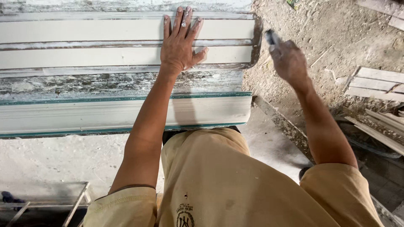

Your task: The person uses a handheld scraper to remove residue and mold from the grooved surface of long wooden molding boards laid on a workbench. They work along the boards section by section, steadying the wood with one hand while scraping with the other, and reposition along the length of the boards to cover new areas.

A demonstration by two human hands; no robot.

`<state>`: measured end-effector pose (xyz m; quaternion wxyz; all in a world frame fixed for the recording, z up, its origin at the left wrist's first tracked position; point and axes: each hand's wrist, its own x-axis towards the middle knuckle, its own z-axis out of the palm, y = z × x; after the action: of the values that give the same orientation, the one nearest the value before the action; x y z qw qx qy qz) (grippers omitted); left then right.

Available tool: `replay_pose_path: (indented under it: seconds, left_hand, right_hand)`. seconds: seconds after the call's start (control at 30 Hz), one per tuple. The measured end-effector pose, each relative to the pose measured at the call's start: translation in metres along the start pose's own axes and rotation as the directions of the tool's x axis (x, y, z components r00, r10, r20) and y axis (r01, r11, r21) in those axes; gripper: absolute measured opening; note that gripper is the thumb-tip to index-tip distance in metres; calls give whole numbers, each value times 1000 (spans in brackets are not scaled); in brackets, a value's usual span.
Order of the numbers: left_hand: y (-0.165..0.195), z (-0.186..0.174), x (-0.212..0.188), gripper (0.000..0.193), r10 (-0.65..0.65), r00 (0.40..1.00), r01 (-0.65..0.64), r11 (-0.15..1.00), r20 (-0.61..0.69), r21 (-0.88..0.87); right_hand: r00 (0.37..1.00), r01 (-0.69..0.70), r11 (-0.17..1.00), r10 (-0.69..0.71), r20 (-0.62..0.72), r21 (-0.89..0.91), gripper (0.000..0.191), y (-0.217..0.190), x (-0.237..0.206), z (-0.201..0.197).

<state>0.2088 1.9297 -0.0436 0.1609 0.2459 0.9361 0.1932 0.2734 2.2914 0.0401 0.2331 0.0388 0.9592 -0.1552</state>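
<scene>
Long white moulded strips [84, 31] lie side by side on a plaster-smeared bench [84, 84] in front of me. My left hand [180, 44] lies flat on them, fingers spread, with a ring on one finger. My right hand [288, 59] hovers past the right end of the strips, blurred, closed around a small dark tool [271, 37] whose tip pokes up out of the fist. A nearer white moulding [105, 113] with green edges runs along the bench front, just above my tan shirt.
Bare dirt ground [328, 29] lies to the right of the bench. Stacked wooden planks [374, 82] and loose slats sit at far right. A metal frame [78, 204] stands on the pale concrete floor at lower left.
</scene>
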Motion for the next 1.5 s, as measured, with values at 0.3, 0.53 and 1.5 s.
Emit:
replay_pose_path:
  seconds: [0.3, 0.53, 1.5]
  left_hand:
    - [-22, 16, -2, 82, 5, 995, -8, 999, -95, -39]
    - [-131, -22, -69, 94, -760, 646, 758, 626, -74, 181]
    - [-133, -54, -68, 91, -719, 679, 723, 690, -148, -33]
  right_hand:
    - [937, 349, 759, -305, 173, -551, 47, -5, 77, -17]
    - [904, 360, 721, -112, 413, -592, 49, -52, 105, -38]
    - [788, 616, 582, -448, 422, -531, 56, -170, 170, 3]
